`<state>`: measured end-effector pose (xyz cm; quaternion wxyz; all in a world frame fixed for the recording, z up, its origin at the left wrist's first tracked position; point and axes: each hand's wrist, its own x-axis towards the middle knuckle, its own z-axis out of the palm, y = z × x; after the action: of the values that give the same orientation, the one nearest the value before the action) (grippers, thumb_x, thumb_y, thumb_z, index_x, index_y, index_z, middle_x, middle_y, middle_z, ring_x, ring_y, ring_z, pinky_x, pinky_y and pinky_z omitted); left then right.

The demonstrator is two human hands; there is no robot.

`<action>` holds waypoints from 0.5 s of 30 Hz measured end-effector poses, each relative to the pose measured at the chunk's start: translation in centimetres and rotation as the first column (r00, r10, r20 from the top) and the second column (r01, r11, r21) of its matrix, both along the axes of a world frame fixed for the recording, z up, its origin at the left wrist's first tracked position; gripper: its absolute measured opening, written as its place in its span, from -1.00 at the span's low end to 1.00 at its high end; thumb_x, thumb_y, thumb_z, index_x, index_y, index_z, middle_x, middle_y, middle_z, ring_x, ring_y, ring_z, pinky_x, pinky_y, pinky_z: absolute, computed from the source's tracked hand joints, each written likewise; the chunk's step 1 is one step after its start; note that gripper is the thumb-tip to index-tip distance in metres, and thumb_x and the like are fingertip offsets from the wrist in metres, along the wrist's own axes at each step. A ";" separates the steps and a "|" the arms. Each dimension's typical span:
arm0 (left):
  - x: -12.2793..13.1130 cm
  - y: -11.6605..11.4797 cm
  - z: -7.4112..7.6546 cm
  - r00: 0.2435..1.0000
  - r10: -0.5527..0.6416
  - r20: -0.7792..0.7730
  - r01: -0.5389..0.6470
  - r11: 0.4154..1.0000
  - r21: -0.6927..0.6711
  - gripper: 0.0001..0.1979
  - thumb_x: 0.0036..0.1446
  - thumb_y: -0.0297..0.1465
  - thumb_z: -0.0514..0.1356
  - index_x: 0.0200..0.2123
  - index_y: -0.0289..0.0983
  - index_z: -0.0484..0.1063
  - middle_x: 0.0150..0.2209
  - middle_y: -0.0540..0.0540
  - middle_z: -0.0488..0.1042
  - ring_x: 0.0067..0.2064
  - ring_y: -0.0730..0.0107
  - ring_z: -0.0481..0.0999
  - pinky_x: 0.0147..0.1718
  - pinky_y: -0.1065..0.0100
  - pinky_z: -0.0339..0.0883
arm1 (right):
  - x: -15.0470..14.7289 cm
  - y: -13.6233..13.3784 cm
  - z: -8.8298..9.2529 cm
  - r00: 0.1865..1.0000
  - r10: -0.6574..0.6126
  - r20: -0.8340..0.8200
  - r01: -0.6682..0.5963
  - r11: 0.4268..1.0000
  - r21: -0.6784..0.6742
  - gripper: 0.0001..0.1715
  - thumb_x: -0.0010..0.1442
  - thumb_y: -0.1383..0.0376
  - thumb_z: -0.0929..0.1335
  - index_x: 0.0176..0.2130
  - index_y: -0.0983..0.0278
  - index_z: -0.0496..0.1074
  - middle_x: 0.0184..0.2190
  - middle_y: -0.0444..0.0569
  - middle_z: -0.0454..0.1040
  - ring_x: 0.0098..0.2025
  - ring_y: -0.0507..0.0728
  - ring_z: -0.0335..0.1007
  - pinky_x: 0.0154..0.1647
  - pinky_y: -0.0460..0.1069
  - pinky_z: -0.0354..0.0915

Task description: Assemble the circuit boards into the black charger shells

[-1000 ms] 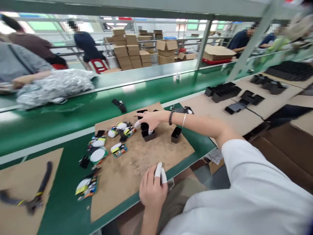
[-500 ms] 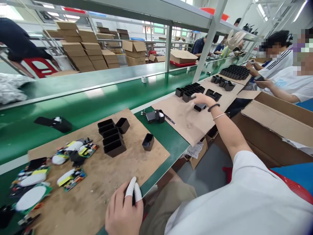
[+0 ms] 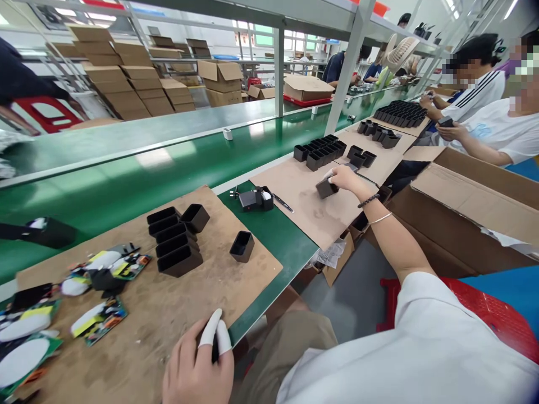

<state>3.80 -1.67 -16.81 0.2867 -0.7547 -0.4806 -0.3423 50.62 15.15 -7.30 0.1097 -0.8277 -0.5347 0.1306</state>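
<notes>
My right hand [image 3: 343,178] reaches far out over the brown board and grips a small black plastic case [image 3: 327,189] by its upper side. Close to my body, at the edge of the near board, rests my left hand [image 3: 199,362], closed. White finger cots cover its thumb and index finger, and a sliver of something black shows between them, mostly hidden. Several open black cases [image 3: 179,255] stand grouped on the near board, with a single case [image 3: 242,247] apart to their right. Circuit boards [image 3: 103,322] with white and yellow parts lie at left.
A black tool [image 3: 283,202] lies beside a black adapter [image 3: 252,198] between the boards. More black cases [image 3: 322,151] stand in rows beyond. The green conveyor [image 3: 185,154] runs behind. An open carton [image 3: 471,207] is at right, near a co-worker's hands [image 3: 455,132].
My right hand has moved slightly nearer, with a black case now in its grip over the board. The whole view has shifted a little; my left hand keeps its closed pose.
</notes>
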 end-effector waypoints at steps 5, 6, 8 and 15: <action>0.0 0.1 0.1 1.000 0.001 0.011 -0.001 1.000 0.021 -0.96 0.27 -0.49 0.28 -0.25 -0.25 0.48 -0.28 -0.11 0.69 -0.33 0.27 0.59 -0.42 0.33 0.27 | -0.6 0.6 2.3 0.982 0.070 -0.176 -0.076 0.997 -0.027 -0.66 0.25 0.29 0.49 0.04 0.27 0.61 -0.20 0.02 0.69 -0.26 0.11 0.62 -0.19 -0.05 0.53; 0.0 0.1 0.1 1.000 -0.009 0.010 0.009 1.000 0.022 -0.95 0.27 -0.50 0.28 -0.26 -0.25 0.48 -0.28 -0.12 0.69 -0.33 0.26 0.59 -0.42 0.33 0.27 | -0.1 0.6 2.9 0.983 0.064 -0.173 -0.065 0.998 0.000 -0.58 0.26 0.29 0.49 0.10 0.27 0.58 -0.15 0.05 0.69 -0.22 0.13 0.63 -0.16 -0.04 0.53; 0.1 0.2 0.3 1.000 -0.022 0.010 0.021 1.000 0.022 -0.94 0.25 -0.51 0.29 -0.27 -0.26 0.47 -0.28 -0.15 0.69 -0.33 0.25 0.58 -0.42 0.32 0.27 | 1.0 0.6 3.6 0.989 0.031 -0.141 -0.026 0.999 0.036 -0.45 0.21 0.32 0.49 0.18 0.31 0.52 -0.06 0.13 0.68 -0.12 0.20 0.63 -0.09 0.01 0.53; 0.2 0.1 0.6 1.000 -0.020 0.004 0.020 0.999 0.030 -0.90 0.19 -0.53 0.35 -0.27 -0.30 0.49 -0.30 -0.18 0.68 -0.32 0.23 0.57 -0.42 0.33 0.27 | 1.7 0.6 1.3 0.993 0.042 -0.111 -0.041 0.999 0.010 -0.51 -0.01 0.47 0.55 -0.03 0.27 0.62 0.01 0.01 0.68 0.13 0.30 0.56 0.16 0.03 0.43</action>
<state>3.99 -1.53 -16.21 0.2932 -0.7544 -0.4685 -0.3541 52.37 15.70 -5.99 0.1397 -0.8074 -0.5453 0.1770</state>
